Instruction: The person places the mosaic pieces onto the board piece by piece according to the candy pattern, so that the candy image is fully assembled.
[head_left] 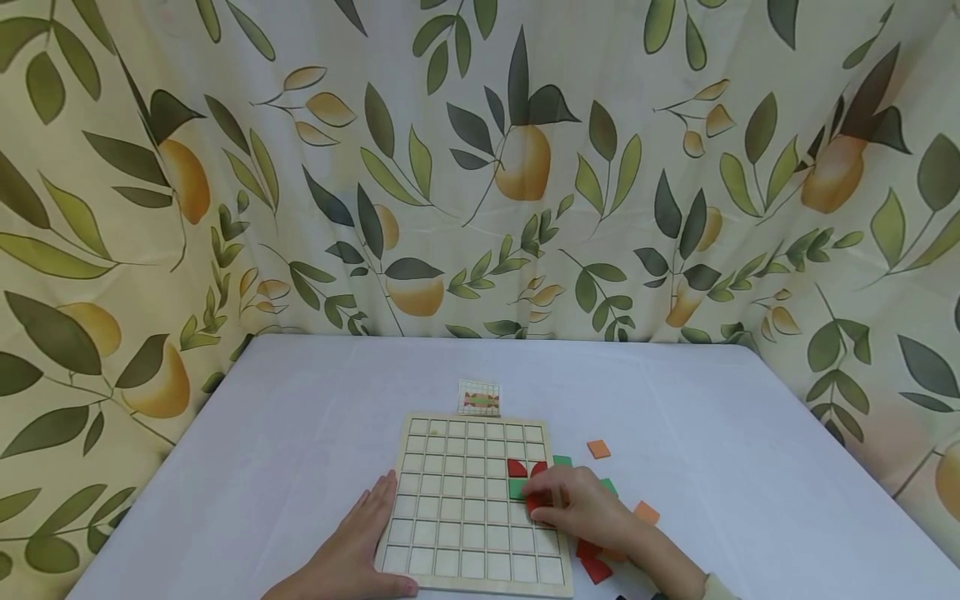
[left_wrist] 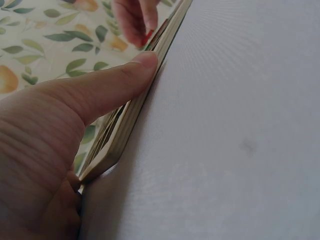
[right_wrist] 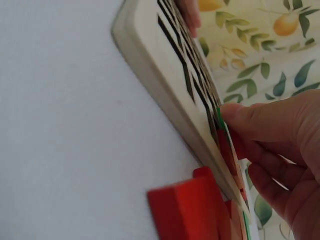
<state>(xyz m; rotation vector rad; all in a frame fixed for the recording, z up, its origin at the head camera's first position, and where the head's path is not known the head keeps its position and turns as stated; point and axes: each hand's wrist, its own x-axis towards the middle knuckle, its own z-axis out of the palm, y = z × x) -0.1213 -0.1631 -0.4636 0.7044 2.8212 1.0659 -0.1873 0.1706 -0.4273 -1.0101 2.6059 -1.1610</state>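
Note:
A wooden grid board (head_left: 450,508) lies on the table. My left hand (head_left: 352,533) rests against its left side with fingers straight, the thumb touching the front edge. My right hand (head_left: 581,504) pinches a red tile (head_left: 533,502) over the board's right columns; the fingers cover part of it. Just beyond those fingertips, two red tiles with a curved side, a left one (head_left: 516,468) and a right one (head_left: 538,467), sit in the grid. A green tile (head_left: 516,488) is below the left one. In the right wrist view the fingertips are close to the board's surface.
A small pattern card (head_left: 480,399) touches or nearly touches the board's back edge. Loose tiles lie right of the board: orange (head_left: 598,449), green (head_left: 562,461), another orange (head_left: 647,512) and red (head_left: 596,570), some partly under my right hand. A leaf-patterned curtain (head_left: 480,167) hangs behind the white table.

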